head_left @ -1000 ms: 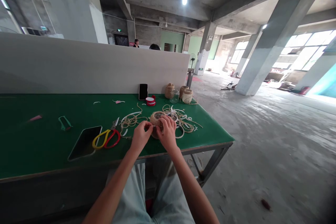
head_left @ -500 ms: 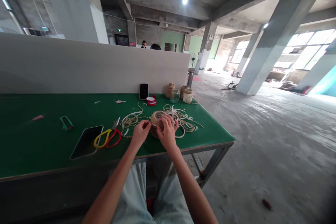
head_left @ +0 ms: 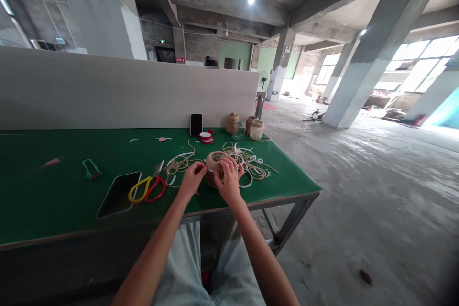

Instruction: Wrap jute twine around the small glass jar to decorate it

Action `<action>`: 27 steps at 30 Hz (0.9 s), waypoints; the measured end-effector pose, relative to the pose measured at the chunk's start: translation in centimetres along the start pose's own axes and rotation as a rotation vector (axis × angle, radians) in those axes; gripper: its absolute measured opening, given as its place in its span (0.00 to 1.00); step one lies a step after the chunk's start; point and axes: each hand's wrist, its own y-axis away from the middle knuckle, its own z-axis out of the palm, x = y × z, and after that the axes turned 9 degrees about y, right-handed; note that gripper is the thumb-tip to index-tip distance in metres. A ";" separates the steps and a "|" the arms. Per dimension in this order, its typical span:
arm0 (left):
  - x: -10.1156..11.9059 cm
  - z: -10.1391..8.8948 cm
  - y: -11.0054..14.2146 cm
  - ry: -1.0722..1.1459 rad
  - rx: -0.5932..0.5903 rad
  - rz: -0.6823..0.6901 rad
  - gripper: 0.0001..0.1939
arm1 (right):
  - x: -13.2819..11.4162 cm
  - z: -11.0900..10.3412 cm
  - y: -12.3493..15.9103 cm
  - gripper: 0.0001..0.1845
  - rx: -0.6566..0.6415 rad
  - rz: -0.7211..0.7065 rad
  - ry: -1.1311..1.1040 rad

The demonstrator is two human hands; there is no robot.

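Observation:
A small jar wrapped in jute twine (head_left: 213,161) stands on the green table (head_left: 53,196) near its front edge. My right hand (head_left: 228,179) is closed round the jar's right side, fingers curled over the twine. My left hand (head_left: 192,179) pinches at the jar's left side, seemingly on the twine, though the strand is too fine to see. Loose jute twine and white cord (head_left: 247,162) lie tangled behind and to the left of the jar.
Scissors with yellow and red handles (head_left: 147,188) lie beside a dark phone (head_left: 118,194) to the left. A green tool (head_left: 90,168), an upright phone (head_left: 195,125), red tape rolls (head_left: 205,137) and several twine-wrapped jars (head_left: 256,130) stand near the white partition (head_left: 107,91). The table ends at right.
My hands stay on the jar. The left hand has shifted slightly down and left along the jar's side; the right hand's fingers have moved a little over the twine.

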 end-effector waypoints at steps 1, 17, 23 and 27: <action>0.0 0.0 -0.1 0.017 -0.008 -0.012 0.10 | 0.0 0.0 0.0 0.14 -0.005 0.002 -0.001; 0.4 0.0 0.5 -0.189 -0.007 0.091 0.08 | 0.3 0.1 -0.1 0.13 -0.002 -0.009 0.028; 1.1 0.6 1.5 -0.377 0.021 0.226 0.04 | 0.5 -0.2 -0.2 0.13 -0.023 -0.018 0.009; 1.5 1.3 2.1 -0.468 0.037 0.288 0.04 | 0.7 -1.1 -0.2 0.15 -0.061 -0.056 -0.029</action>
